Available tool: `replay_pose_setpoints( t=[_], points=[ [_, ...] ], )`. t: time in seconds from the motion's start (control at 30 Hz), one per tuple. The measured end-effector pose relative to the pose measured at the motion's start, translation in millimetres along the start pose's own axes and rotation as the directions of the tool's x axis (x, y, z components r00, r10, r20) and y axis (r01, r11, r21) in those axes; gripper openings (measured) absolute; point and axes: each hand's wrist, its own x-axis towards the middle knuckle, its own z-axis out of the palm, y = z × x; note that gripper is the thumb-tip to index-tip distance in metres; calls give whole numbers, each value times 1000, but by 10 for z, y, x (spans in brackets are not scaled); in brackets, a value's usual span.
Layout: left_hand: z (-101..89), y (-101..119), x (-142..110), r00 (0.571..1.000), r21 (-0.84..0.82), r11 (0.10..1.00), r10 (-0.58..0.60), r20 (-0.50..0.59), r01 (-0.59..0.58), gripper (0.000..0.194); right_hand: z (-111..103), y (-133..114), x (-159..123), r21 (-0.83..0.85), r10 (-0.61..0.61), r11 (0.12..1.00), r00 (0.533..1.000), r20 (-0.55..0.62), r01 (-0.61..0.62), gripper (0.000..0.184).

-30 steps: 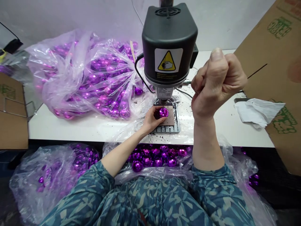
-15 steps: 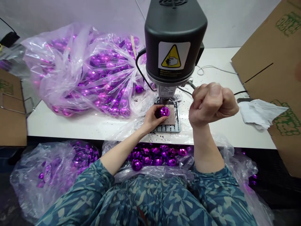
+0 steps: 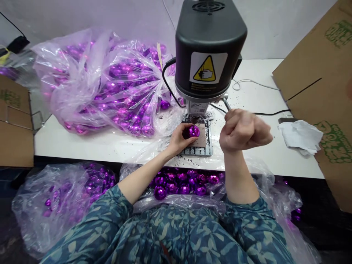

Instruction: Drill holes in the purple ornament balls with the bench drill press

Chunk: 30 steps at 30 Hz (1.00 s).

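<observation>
Between the thumb and fingers of my left hand is a shiny purple faceted ball. It rests on a small brown board over the slotted metal base of a drill press. The bit comes down at the top of the ball; whether it has entered cannot be made out. My right hand is closed in a fist around the press's feed lever, whose end is hidden in the fingers. Dark shavings lie around the base.
A large clear bag of purple balls fills the table's left side. More balls lie in plastic below the front edge, with another bag at lower left. Cardboard boxes flank the table. White paper lies at right.
My right fist has come slightly down, and more of the lever shows. My left hand still holds the ball under the bit. The whole view has shifted slightly.
</observation>
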Motion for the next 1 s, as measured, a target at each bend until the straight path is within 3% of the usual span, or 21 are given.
replay_pose_setpoints(
  t=[0.1, 0.17, 0.23, 0.27, 0.33, 0.4, 0.43, 0.47, 0.5, 0.57, 0.6, 0.63, 0.7, 0.73, 0.83, 0.9, 1.0],
  points=[
    [-34, 83, -32, 999, 17, 999, -28, -43, 29, 50, 152, -62, 276, -110, 195, 975, 981, -10, -195, 55],
    [-155, 193, -131, 997, 65, 996, -63, -46, 66, 48, 231, -88, 430, -154, 286, 947, 958, 5, -282, 54],
    [-358, 339, -322, 990, 151, 986, -84, 113, 67, 44, 262, -97, 503, -156, 327, 934, 945, 17, -320, 53],
    [-477, 416, -451, 959, 200, 979, -89, 270, 34, 42, 260, -95, 510, -143, 338, 932, 941, 19, -332, 53],
    [-704, 551, -742, 811, 280, 958, -116, 574, -61, 44, 240, -86, 486, -106, 345, 934, 938, 16, -342, 50],
    [-876, 621, -997, 673, 340, 927, -150, 724, -160, 50, 219, -73, 448, -66, 337, 940, 942, 6, -336, 48],
    [-936, 620, -1074, 629, 342, 921, -154, 762, -189, 51, 215, -66, 435, -51, 332, 942, 943, 1, -332, 49],
    [-980, 593, -1100, 612, 322, 926, -142, 778, -195, 48, 215, -59, 428, -42, 329, 943, 944, -7, -329, 49],
    [-1011, 541, -1065, 629, 289, 940, -114, 769, -183, 41, 219, -52, 426, -35, 327, 944, 945, -14, -327, 50],
    [-1045, 372, -803, 762, 225, 964, -40, 647, -140, 22, 235, -40, 432, -18, 316, 948, 948, -30, -317, 52],
    [-1049, 266, -586, 855, 227, 964, 2, 518, -140, 17, 244, -35, 437, -10, 307, 952, 951, -40, -307, 53],
    [-1046, 153, -328, 923, 269, 949, 52, 382, -165, 17, 252, -32, 441, -5, 300, 954, 953, -49, -300, 54],
    [-1017, -67, 242, 989, 412, 905, 51, 136, -103, 23, 261, -32, 444, -1, 293, 956, 954, -61, -294, 53],
    [-991, -164, 517, 999, 478, 878, 13, 37, -29, 26, 262, -35, 444, -4, 294, 955, 953, -69, -295, 53],
    [-888, -378, 1144, 998, 538, 841, -55, -22, 58, 33, 252, -46, 441, -17, 296, 955, 954, -55, -297, 53],
    [-833, -460, 1345, 997, 559, 825, -81, -16, 76, 35, 244, -51, 440, -43, 293, 955, 955, -37, -294, 54],
    [-838, -503, 1366, 999, 517, 855, -28, -30, 40, 41, 242, -60, 439, -101, 278, 955, 960, -31, -280, 56]
  ],
)
